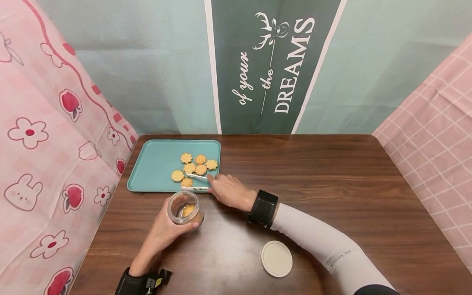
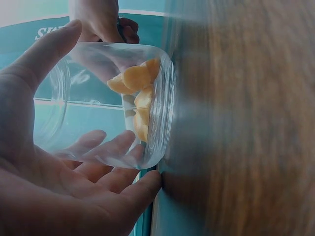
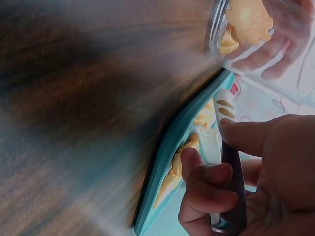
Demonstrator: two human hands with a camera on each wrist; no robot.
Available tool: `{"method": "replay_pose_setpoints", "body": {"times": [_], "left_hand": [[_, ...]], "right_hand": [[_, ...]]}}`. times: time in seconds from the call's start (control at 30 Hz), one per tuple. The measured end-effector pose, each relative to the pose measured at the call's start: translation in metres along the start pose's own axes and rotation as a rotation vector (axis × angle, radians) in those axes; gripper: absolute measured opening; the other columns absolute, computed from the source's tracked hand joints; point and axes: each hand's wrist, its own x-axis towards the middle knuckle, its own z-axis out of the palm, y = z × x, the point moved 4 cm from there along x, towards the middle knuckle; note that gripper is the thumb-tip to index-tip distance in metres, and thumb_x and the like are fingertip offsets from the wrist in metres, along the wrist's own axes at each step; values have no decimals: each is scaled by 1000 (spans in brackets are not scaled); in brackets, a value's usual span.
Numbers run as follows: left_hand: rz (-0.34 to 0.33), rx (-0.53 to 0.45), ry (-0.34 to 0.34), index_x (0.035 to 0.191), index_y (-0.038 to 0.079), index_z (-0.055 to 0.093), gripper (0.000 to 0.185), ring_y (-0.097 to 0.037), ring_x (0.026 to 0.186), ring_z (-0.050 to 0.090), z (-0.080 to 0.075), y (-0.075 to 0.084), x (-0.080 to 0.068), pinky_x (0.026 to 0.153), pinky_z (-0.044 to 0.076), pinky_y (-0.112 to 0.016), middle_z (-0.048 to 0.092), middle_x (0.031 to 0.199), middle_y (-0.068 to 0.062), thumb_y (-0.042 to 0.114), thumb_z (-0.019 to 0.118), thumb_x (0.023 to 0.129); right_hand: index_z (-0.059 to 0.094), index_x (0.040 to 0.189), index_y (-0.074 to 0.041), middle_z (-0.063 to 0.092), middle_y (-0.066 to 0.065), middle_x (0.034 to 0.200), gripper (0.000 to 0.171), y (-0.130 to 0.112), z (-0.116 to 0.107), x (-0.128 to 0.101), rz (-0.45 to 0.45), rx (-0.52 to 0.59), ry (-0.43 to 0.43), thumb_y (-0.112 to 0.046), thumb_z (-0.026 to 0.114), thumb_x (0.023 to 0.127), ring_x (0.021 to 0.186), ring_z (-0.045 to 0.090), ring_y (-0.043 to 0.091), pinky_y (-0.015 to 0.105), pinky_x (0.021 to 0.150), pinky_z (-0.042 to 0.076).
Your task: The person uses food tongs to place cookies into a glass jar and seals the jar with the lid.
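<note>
My left hand (image 1: 166,226) holds a clear jar (image 1: 174,208) around its side, thumb at the front. Several golden cookies (image 2: 140,78) lie at the jar's bottom in the left wrist view. With my right hand (image 1: 230,190) I grip a pair of tongs (image 1: 198,189), dark at the handle and white toward the tips. The spread tips reach over the near right part of a teal tray (image 1: 156,164), around a flower-shaped cookie (image 1: 187,182). More round and flower-shaped cookies (image 1: 200,159) lie beside it. Whether the tips touch the cookie I cannot tell.
A round cream lid (image 1: 276,259) lies on the brown wooden table (image 1: 332,176), near my right forearm. Printed cloths (image 1: 169,73) hang behind the table and along both sides. The tray sits at the table's far left corner.
</note>
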Motion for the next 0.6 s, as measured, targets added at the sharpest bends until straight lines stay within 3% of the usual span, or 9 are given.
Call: {"method": "replay_pose_setpoints", "body": {"times": [0.6], "left_hand": [[-17, -5, -5, 145, 5, 46, 93, -30, 138, 57, 0, -1, -1, 115, 40, -32, 64, 144, -15, 21, 101, 72]], "right_hand": [[61, 143, -3, 73, 13, 105, 41, -2, -6, 6, -18, -135, -22, -28, 58, 111, 81, 71, 24, 37, 67, 61]]}}
